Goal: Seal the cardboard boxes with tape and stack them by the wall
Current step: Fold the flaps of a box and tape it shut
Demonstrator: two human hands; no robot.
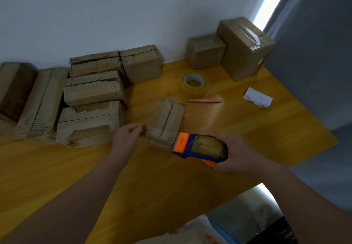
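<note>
A small cardboard box (pixel 167 121) lies in the middle of the yellow wooden table (pixel 247 121), its top flaps meeting at a centre seam. My right hand (pixel 236 154) grips a blue and orange tape dispenser (pixel 198 146) whose orange nose touches the box's near right corner. My left hand (pixel 129 137) is at the box's near left corner, its fingers pinched together; I cannot tell whether they hold a tape end. Several cardboard boxes (pixel 93 95) are piled at the left by the wall, and two taped boxes (pixel 243 47) stand at the back right.
A spare roll of clear tape (pixel 194 83) sits behind the box, with an orange pen (pixel 205 101) beside it. A crumpled white paper (pixel 258 97) lies to the right. The table's right edge runs along a grey curtain (pixel 314 53).
</note>
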